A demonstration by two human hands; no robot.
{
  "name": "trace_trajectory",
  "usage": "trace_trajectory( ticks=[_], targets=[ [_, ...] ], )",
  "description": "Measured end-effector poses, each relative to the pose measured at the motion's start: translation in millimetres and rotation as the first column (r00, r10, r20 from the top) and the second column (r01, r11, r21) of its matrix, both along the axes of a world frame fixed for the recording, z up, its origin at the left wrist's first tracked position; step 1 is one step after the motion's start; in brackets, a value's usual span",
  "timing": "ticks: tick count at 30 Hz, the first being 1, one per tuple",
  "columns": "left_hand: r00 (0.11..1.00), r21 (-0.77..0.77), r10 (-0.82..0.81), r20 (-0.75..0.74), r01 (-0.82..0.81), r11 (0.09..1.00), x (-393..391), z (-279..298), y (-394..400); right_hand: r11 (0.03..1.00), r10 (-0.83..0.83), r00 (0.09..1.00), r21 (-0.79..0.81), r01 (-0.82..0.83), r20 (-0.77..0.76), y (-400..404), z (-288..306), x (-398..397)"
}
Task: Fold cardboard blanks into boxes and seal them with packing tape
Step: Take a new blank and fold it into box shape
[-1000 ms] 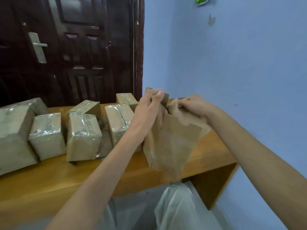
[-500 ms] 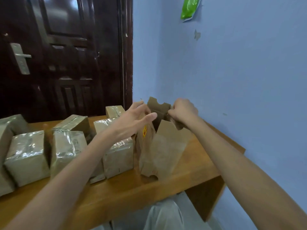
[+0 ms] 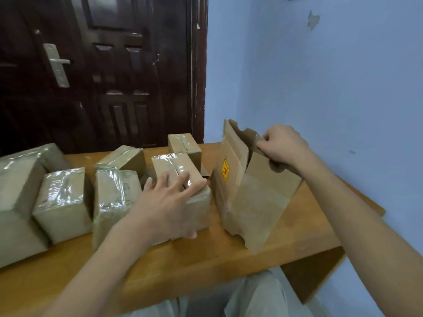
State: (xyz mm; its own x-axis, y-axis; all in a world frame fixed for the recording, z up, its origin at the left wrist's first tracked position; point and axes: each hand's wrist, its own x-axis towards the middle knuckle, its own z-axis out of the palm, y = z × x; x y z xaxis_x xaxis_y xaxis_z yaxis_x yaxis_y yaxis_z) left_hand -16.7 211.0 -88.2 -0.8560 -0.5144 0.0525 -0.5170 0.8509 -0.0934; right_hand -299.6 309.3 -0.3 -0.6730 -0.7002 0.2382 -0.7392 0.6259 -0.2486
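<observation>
Dark brown panelled wooden door (image 3: pixel 103 72): fills the upper left, behind the table.

Pale blue painted wall (image 3: pixel 332 76): upper right, meeting the door frame at the corner; a patch of chipped paint near the top.

Orange-brown wooden table (image 3: pixel 206 257): runs from the lower left to the wall on the right and carries all the cardboard.

Half-folded brown cardboard box (image 3: pixel 254 202): stands upright on the right part of the table, top flaps open and raised, a notched flap at the back. A small yellow and red sticker (image 3: pixel 225 172) sits on its left-facing side.

Large taped cardboard parcel (image 3: pixel 16 197): at the far left edge of the table.

Tape-sealed brown cardboard box (image 3: pixel 196 202): just left of the half-folded box, glossy clear tape across its top.

Five further tape-wrapped cardboard boxes stand on the table, left of and behind that one, close together.

Left hand (image 3: pixel 169 202): grip wide, fingers spread and fairly straight, lying on the top of the tape-sealed box, thumb down on its near side.

Right hand (image 3: pixel 282 145): grip narrow, fingers curled round the top edge of a flap at the right rear of the half-folded box, holding it.

Silver metal door handle (image 3: pixel 57 65): on the left part of the door.
</observation>
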Motion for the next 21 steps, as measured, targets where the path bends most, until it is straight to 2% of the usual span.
trace_trajectory(
  ticks=[6, 21],
  targets=[
    [0.996, -0.053, -0.014, -0.084, 0.010, 0.999, -4.3, -15.2, -37.2, 0.999, 0.052, 0.999, 0.000, -0.052, 0.007, -8.7, 3.7, 2.3],
    [0.995, -0.094, -0.070, -0.068, 0.064, 0.994, -3.8, -3.7, -102.1, 0.992, 0.125, 0.991, -0.020, -0.124, 0.044, -51.9, 14.1, 27.2]
  ],
)
